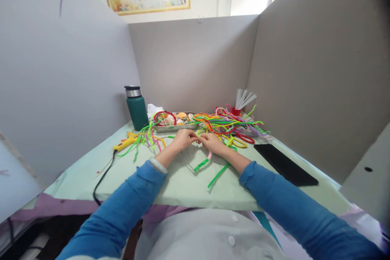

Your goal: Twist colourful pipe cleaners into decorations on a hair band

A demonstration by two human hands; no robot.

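My left hand and my right hand meet above the middle of the table, fingertips pinched almost together. Both are closed on a pipe cleaner at the fingertips, mostly hidden by the fingers. Below them hangs or lies a thin bare wire with a green wrapped stretch and a short pink stretch. It runs up toward my right hand and seems to belong to the same piece. A straight green pipe cleaner lies below my right wrist.
A metal tray of shells stands at the back, beside a heap of coloured pipe cleaners. Left are a green bottle and a yellow glue gun with a black cord. Right lie yellow-handled scissors and a black flat slab. Grey partitions enclose the table.
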